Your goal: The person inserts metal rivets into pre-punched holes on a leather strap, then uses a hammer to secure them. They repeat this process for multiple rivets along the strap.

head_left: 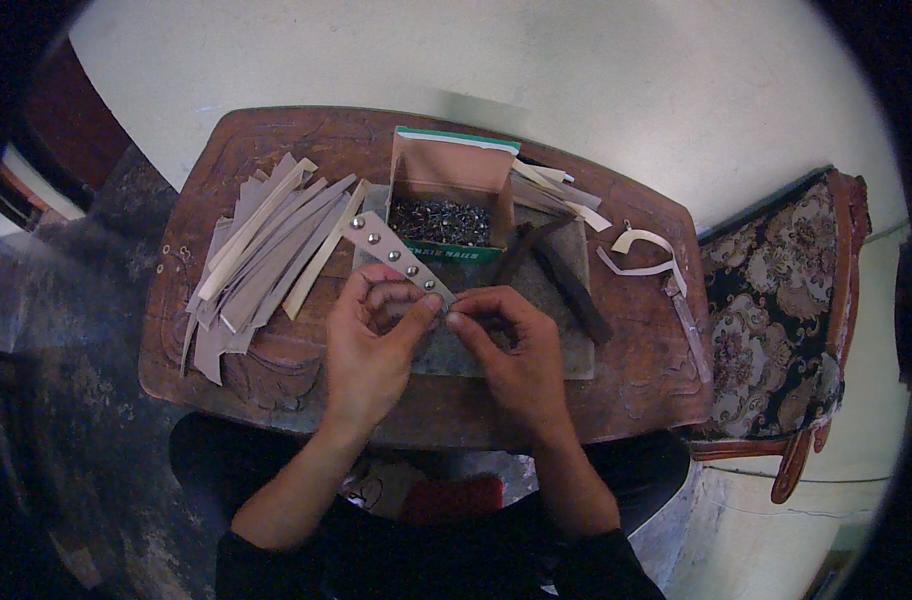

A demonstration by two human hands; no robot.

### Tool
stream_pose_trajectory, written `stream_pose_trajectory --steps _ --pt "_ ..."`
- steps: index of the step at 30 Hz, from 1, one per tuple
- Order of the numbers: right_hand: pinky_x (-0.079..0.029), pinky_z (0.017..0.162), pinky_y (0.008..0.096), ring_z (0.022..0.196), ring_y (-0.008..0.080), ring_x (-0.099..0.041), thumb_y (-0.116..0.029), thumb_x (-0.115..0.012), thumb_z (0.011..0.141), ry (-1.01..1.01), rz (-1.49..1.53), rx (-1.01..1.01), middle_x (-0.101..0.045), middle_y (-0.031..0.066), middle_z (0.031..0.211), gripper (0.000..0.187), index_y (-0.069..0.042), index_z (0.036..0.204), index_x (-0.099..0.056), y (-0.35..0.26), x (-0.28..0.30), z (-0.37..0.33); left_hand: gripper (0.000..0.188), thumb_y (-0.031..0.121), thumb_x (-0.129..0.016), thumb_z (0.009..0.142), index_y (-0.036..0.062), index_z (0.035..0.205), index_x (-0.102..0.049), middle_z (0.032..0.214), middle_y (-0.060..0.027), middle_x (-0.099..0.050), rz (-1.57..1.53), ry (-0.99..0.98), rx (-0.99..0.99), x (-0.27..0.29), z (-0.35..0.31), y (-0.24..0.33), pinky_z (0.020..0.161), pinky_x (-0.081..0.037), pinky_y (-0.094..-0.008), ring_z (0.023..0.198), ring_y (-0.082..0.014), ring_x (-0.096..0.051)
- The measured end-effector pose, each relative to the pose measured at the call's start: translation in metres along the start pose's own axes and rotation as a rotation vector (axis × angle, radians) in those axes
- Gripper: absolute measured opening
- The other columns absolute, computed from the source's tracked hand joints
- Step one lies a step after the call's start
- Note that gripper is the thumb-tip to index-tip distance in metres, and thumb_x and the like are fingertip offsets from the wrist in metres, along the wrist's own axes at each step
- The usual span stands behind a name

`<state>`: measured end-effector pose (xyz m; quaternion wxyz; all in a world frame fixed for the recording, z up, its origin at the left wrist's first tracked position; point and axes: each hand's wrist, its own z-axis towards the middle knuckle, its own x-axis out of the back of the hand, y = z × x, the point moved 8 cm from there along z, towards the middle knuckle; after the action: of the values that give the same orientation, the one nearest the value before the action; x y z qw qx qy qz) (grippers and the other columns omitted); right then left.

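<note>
Above the middle of the table, my left hand (368, 340) grips a tapered grey-beige strip (383, 247) between thumb and fingers. Several shiny domed metal studs (394, 257) run along this strip, which slants from upper left down toward my fingertips. My right hand (513, 335) meets the strip's lower end, thumb and forefinger pinched together there. Whatever sits in that pinch is too small and covered to make out. Just beyond the hands stands an open cardboard box (456, 252) with a green edge, holding a heap of small dark and shiny metal pieces (441, 220).
A pile of grey and cream strips (261, 250) lies on the left of the carved wooden table (366, 405). Two dark bars (573, 297) rest on a grey board (566, 360). More strips (556, 190) lie behind, curled ones (656, 250) at right. A flowered chair (766, 320) adjoins.
</note>
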<state>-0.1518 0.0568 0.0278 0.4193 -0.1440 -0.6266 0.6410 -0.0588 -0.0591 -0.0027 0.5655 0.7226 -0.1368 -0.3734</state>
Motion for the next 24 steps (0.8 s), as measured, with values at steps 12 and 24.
stream_pose_trajectory --steps 12,24 --pt "-0.050 0.075 0.0306 0.084 0.0222 -0.064 -0.007 -0.071 0.078 0.118 0.013 0.044 -0.064 0.0111 0.090 0.022 -0.002 0.098 -0.064 -0.002 -0.006 -0.002 0.004 0.003 -0.065 0.084 0.0016 0.087 -0.062 0.084 -0.0030 -0.064 0.026 0.035 -0.005 0.004 0.000 -0.007 0.064 -0.046 -0.0198 0.074 -0.0058 -0.059" --pt "-0.050 0.067 0.0280 0.073 0.0190 -0.063 -0.003 -0.072 0.076 0.130 -0.032 0.120 -0.062 0.0102 0.081 0.022 -0.002 0.097 -0.068 -0.009 -0.004 -0.003 0.006 0.004 -0.065 0.085 -0.0002 0.089 -0.064 0.084 -0.0038 -0.065 0.072 0.051 -0.034 0.003 -0.002 -0.005 0.067 -0.047 -0.0203 0.076 -0.0068 -0.059"
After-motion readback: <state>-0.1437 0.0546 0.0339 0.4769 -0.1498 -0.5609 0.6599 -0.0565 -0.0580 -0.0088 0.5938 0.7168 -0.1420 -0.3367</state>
